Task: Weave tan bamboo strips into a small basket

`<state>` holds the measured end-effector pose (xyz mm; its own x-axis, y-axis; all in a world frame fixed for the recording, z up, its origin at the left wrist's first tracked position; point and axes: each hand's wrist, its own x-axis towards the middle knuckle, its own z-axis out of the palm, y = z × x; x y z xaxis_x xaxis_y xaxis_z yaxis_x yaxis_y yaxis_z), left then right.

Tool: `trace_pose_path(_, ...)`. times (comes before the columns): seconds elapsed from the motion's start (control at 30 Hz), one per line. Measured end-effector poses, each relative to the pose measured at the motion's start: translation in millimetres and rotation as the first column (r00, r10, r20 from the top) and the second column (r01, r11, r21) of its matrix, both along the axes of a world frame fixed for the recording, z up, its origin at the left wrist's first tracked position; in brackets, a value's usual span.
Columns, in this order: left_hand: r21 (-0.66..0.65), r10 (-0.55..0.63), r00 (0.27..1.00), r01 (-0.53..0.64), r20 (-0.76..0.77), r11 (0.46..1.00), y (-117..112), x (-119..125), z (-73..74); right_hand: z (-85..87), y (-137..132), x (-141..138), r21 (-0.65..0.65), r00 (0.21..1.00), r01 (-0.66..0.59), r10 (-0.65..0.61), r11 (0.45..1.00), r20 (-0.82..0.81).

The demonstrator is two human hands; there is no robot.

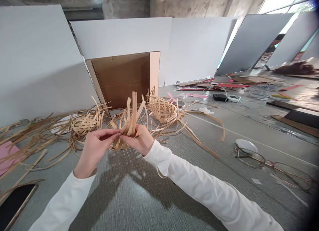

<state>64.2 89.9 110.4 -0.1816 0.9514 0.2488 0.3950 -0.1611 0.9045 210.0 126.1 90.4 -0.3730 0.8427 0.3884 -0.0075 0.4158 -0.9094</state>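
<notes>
Both my hands meet at a small half-woven basket [121, 145] of flat tan strips, held above the grey table. Its loose strip ends [134, 113] stand up and fan out above my fingers. My left hand [96, 148] pinches the weave at its left, thumb and fingers pressed together. My right hand [141, 139] grips the strips from the right side, close to the left fingertips. The lower part of the basket is partly hidden behind my hands. Behind it lie two more woven pieces, one at the left [84, 124] and one at the right [163, 110], with strip ends sticking out.
Loose strips [203, 146] lie scattered around the woven pieces and far left. A cardboard box [154, 71] stands behind, against white panels [199, 48]. Eyeglasses [267, 164] and a white mouse-like object [246, 146] lie at the right, a phone [17, 204] at the lower left.
</notes>
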Motion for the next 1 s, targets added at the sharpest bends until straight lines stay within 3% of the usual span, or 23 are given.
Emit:
trace_pose_path(0.23,-0.033,0.016,0.999,-0.014,0.032,0.999,-1,-1,3.8,-7.8,0,-6,0.017,0.995,0.087,-0.087,0.996,-0.046)
trace_pose_path(0.67,-0.032,-0.141,0.983,0.146,0.119,0.989,-4,-4,16.0,-20.5,-1,-9,-0.072,0.975,0.183,-0.19,0.981,-0.119)
trace_pose_path(0.83,-0.067,-0.117,0.991,0.122,0.068,0.99,-6,-7,22.8,-22.8,0,-9,-0.122,0.967,0.184,-0.202,0.975,-0.156)
trace_pose_path(1.0,-0.083,-0.163,0.986,0.164,0.027,0.983,-6,-2,19.4,-23.9,1,-10,-0.102,0.975,0.17,-0.182,0.98,-0.125)
